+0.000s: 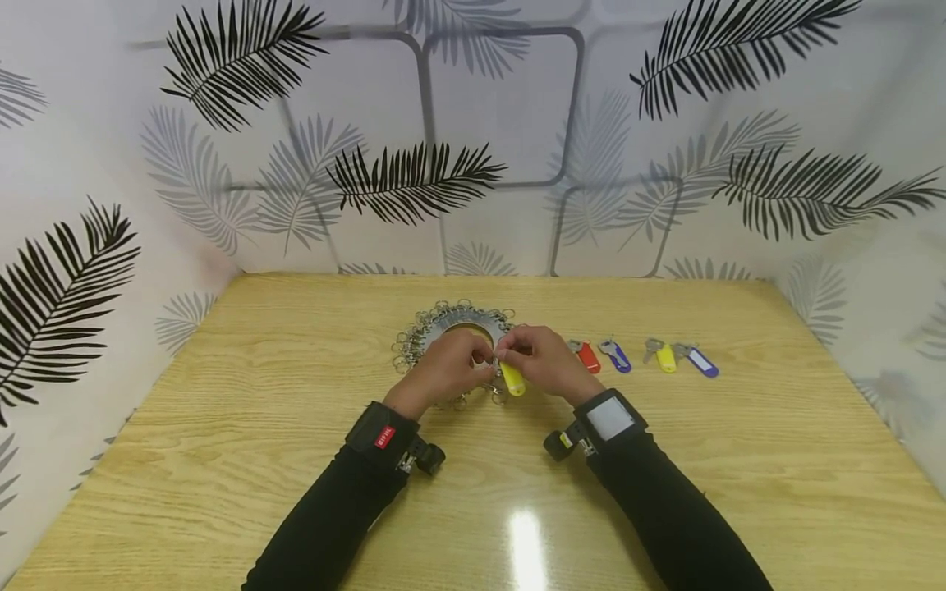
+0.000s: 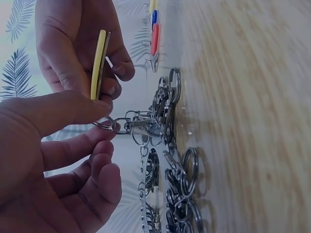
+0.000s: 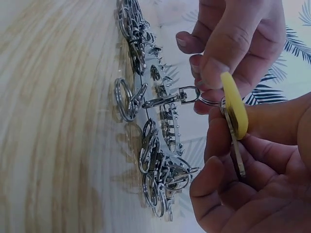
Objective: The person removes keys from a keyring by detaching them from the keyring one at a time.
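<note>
Over the near right side of a round metal rack (image 1: 436,328) ringed with swivel clasps, both hands meet. My left hand (image 1: 451,365) pinches a split ring (image 3: 210,102) between thumb and finger. That ring links to the swivel end of a clasp (image 3: 165,100), which extends to the rack. The right hand (image 1: 550,357) holds a yellow key tag (image 1: 512,379) at the same ring. Alongside the tag, a metal key (image 3: 236,153) points down toward the right palm in the right wrist view.
Right of the hands lie keys with a red tag (image 1: 589,358), a blue tag (image 1: 621,358), another yellow tag (image 1: 666,358) and a second blue tag (image 1: 702,362) in a row. The wooden table (image 1: 281,345) meets a leaf-patterned backdrop (image 1: 502,230) behind.
</note>
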A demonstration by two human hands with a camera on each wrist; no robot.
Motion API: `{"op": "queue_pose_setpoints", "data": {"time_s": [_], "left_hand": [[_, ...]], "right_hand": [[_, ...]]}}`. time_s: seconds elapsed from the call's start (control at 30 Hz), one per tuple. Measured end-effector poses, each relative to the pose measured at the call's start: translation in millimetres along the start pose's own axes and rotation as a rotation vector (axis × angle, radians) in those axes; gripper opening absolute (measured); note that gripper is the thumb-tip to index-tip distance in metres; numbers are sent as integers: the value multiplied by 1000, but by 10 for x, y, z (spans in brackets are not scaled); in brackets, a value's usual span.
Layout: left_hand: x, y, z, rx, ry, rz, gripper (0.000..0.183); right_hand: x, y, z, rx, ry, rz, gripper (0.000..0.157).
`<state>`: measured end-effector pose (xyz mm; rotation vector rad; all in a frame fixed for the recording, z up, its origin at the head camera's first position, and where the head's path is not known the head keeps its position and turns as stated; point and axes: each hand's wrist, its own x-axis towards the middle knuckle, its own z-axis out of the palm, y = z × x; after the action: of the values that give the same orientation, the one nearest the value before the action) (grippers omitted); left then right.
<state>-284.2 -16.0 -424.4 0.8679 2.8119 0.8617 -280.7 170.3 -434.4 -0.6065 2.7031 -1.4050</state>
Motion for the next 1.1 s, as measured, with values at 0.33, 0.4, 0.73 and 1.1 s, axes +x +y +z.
{"op": "queue_pose_setpoints", "data": {"time_s": [0.33,0.4,0.73,1.1], "left_hand": [[10,-1,-38,-47,-14,5,18],[-3,-3,-45,-49,-21,-2,19],[-10,6,-11,-12,-13,-7,13],[-3,-84,-73,-99,-74,24,21]], "right_hand": [[21,-18,-8,14,8,8,9],[22,-18,-2,12,1,6,9],[17,30,34,-36,4,-49,8],[24,-13,30,-35,-1,-55,8]]}}
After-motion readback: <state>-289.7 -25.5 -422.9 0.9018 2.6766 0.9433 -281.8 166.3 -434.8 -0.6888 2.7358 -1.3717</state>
